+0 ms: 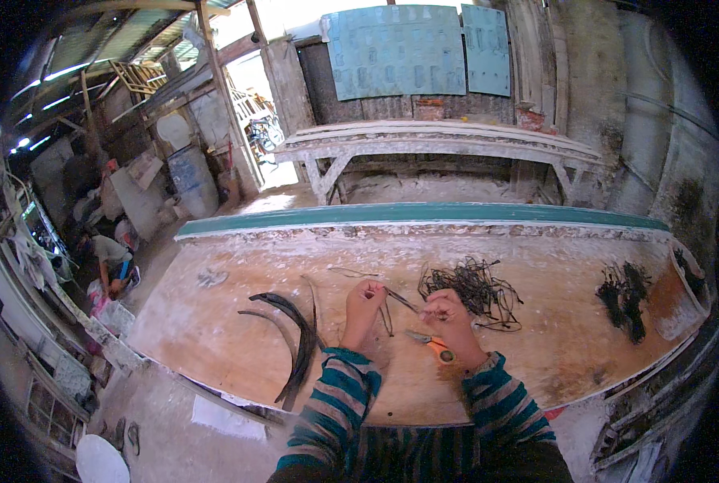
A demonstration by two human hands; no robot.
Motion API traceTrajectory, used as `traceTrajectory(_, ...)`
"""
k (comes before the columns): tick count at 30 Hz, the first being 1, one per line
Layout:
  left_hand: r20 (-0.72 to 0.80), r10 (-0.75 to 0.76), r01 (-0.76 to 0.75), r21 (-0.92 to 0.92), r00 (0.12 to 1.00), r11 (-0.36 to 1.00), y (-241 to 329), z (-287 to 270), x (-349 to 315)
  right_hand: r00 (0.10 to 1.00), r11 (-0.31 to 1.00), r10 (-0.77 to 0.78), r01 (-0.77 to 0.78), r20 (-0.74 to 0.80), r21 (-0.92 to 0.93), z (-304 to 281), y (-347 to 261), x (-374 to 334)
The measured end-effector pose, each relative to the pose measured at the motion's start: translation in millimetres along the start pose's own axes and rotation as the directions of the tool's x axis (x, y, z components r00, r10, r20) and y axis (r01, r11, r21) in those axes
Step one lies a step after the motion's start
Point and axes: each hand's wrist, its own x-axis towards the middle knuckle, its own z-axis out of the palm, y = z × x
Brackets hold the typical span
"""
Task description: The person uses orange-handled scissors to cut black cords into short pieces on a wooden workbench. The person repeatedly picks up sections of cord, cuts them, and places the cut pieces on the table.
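Note:
Between my two hands a thin black strip point(401, 299) is stretched above the wooden tabletop. My left hand point(363, 307) pinches one end, with a loose length hanging below its fingers. At the other end, my right hand point(454, 324) has its fingers closed on the strip. Orange-handled scissors point(438, 348) lie beside my right hand, partly covered by it. A tangled pile of knotted black cord loops point(474, 288) sits just beyond that hand. Left of my left hand lies a bunch of curved black strips point(299, 342).
Tied black cord bundles point(623, 298) lie at the table's right, beside a tipped container point(675, 302). A green-edged board point(424, 212) runs along the far side. Behind it stands a whitish bench point(440, 145). Another person point(111, 259) crouches at far left, near a blue barrel point(192, 181).

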Motion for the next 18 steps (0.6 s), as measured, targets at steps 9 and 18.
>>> traceTrajectory(9,0.118,-0.13,0.135,-0.038,0.985,0.99,0,0,-3,0.9,0.98,-0.073,-0.015,0.43,0.199,12,-5,-8)
traceTrajectory(18,0.224,-0.216,0.229,-0.034,0.95,0.973,1,15,-14,0.859,0.89,0.122,-0.316,0.496,0.328,-1,-12,-4)
